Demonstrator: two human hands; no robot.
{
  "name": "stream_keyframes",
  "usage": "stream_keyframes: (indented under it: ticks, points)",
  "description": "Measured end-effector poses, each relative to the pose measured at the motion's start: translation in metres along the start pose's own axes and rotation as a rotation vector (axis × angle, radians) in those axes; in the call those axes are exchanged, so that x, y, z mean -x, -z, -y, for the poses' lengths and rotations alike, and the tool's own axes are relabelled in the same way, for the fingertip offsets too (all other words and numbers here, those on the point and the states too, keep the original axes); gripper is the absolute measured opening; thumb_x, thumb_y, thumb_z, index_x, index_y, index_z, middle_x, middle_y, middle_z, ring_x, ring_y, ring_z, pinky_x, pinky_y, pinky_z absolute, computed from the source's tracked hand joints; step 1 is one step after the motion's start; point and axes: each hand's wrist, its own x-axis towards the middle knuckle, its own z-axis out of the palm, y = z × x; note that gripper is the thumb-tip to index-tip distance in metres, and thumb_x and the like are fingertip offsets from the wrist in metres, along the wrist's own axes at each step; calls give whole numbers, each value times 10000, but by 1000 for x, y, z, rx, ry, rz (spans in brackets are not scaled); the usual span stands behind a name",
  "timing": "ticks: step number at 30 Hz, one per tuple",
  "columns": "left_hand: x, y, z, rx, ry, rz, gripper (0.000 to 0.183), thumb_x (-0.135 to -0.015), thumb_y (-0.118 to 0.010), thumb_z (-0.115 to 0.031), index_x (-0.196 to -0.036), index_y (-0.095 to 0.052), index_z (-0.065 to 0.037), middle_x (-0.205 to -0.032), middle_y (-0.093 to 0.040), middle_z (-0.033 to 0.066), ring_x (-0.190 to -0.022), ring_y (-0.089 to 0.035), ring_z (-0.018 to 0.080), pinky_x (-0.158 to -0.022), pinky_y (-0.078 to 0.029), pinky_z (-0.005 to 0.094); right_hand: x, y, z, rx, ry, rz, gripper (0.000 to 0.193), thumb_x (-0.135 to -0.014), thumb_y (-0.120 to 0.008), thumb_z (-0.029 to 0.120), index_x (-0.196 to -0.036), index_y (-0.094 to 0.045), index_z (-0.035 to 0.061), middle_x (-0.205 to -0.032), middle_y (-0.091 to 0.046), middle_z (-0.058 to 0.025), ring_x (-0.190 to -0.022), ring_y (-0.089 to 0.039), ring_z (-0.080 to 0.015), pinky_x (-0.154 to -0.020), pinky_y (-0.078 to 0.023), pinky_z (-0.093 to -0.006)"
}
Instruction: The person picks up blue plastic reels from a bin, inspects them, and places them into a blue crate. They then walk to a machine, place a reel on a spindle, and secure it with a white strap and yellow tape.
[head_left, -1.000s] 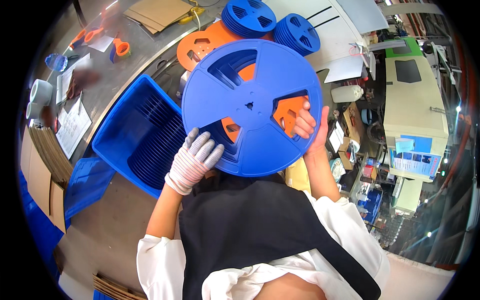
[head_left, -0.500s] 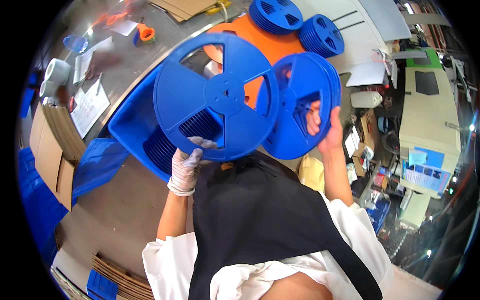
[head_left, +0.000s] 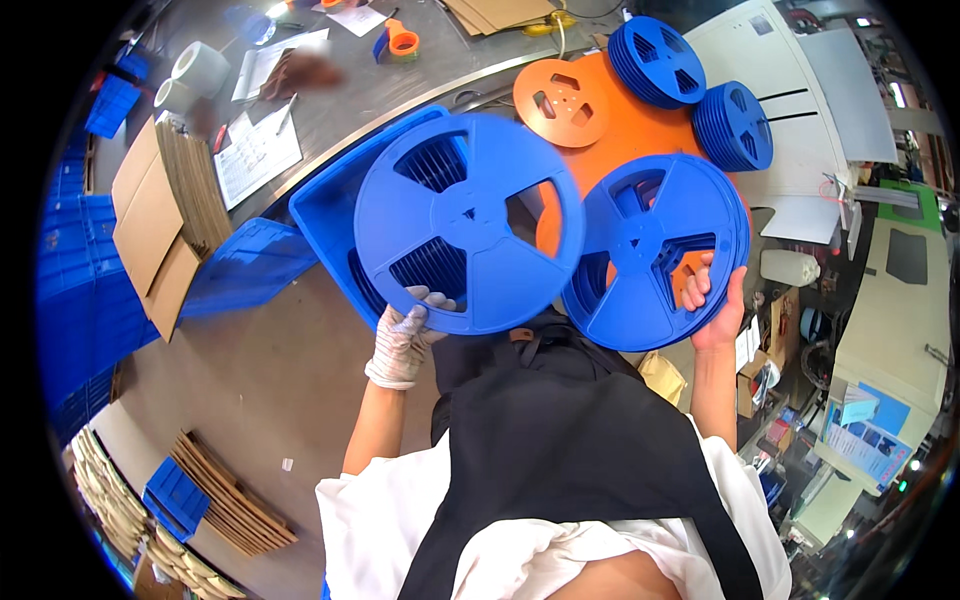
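Note:
In a pale knit glove, my left hand [head_left: 405, 340] is closed on the lower rim of a blue plastic reel [head_left: 500, 285], its flat face turned up toward me. My bare right hand [head_left: 718, 305] grips a stack of similar blue reels [head_left: 625, 310] at its right edge, some fingers through a cut-out. The single reel overlaps the left side of that stack in view; whether they touch I cannot tell. Behind the single reel, a blue bin [head_left: 325, 205] holds a row of reels standing on edge, partly hidden.
Beyond my hands, an orange surface [head_left: 640, 130] bears an orange reel [head_left: 562, 103] and two stacks of blue reels [head_left: 655, 62]. A metal table [head_left: 350, 85] with papers, tape rolls and a tape dispenser [head_left: 403, 40] is at the far left. Flattened cardboard [head_left: 150, 215] stands at left.
The view has shifted, so the surroundings sit further right and lower. The reel in my left hand has rotated, and the stack in my right hand has tilted to face me more.

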Motion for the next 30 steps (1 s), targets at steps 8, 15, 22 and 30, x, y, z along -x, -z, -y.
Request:
stream_keyframes:
  ticks: [8, 15, 22, 30]
  points:
    - [-71, 66, 13, -639, -24, -520, 352, -926, -588, -134, -1251, -496, -36, -1153, -621, 147, -1028, -630, 268, -817, -544, 425, 3, 6, -9, 88, -34, -73, 549, -1002, -347, 553, -1125, -511, 44, -724, -489, -18, -592, -455, -118, -529, -385, -267]
    - [-172, 96, 44, -640, -95, -613, 401, -853, -679, -159, -1214, -537, -57, -1061, -629, 132, -954, -634, 269, -775, -555, 417, 10, 17, -10, 79, -48, -112, 542, -1001, -349, 555, -1135, -517, 58, -726, -498, -8, -600, -472, -114, -533, -380, -261]
    - [-213, 111, 71, -759, 31, -526, 419, -909, -615, -117, -1299, -463, -101, -1184, -580, 120, -1079, -579, 260, -886, -505, 480, 17, 16, -9, 61, -33, -85, 546, -999, -360, 552, -1156, -496, 47, -722, -488, -13, -578, -455, -112, -521, -375, -255]
    - [-151, 21, 54, -1420, -278, -216, 967, -798, -732, -283, -1535, -129, -115, -1585, -173, 158, -1450, -188, 374, -1164, -241, 416, 23, 17, 0, -146, 58, 41, 614, -962, -432, 575, -1220, -490, 21, -676, -416, 4, -530, -380, -86, -475, -327, -234]
